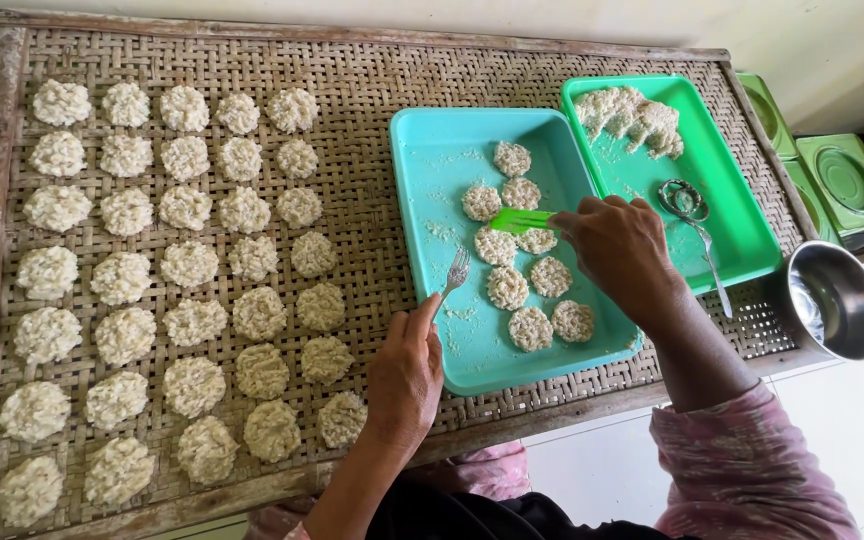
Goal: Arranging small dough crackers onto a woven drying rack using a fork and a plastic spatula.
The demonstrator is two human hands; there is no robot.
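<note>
Surface: a woven bamboo rack [352,80] with a worn wooden frame carries everything; the weave is flat, brown-grey, open at the far right corner.
Drying rounds: pale, rough-textured rice cakes [192,265] lie in five columns across the left half of the rack, each apart from its neighbours, from the far edge to the near edge.
Teal tray [432,190]: sits right of centre on the rack, its near end close to the rack's near edge; crumbs scattered on its floor.
Tray contents: about ten formed rounds [508,288] lie in two loose columns along the tray's right half.
Green tray [732,210]: just beside the teal tray, towards the rack's right edge; a heap of loose white mixture [632,118] fills its far end.
Ring mould [682,200]: a metal ring on a thin handle lies on the green tray's floor, handle pointing to the near edge.
Left hand [404,380]: fingers closed around the handle of a metal fork [455,275]; tines reach over the teal tray's left wall.
Right hand [622,250]: fingers pinched on a green plastic spatula [520,220], its blade lying over a round in the middle of the teal tray.
Steel bowl [837,300]: off the rack's near right corner, tilted.
Room: white floor tiles below the near edge; pale wall beyond the far edge; green plastic lids [847,180] stacked at the right.
Clothing: pink patterned sleeve [752,470] on the right arm.
</note>
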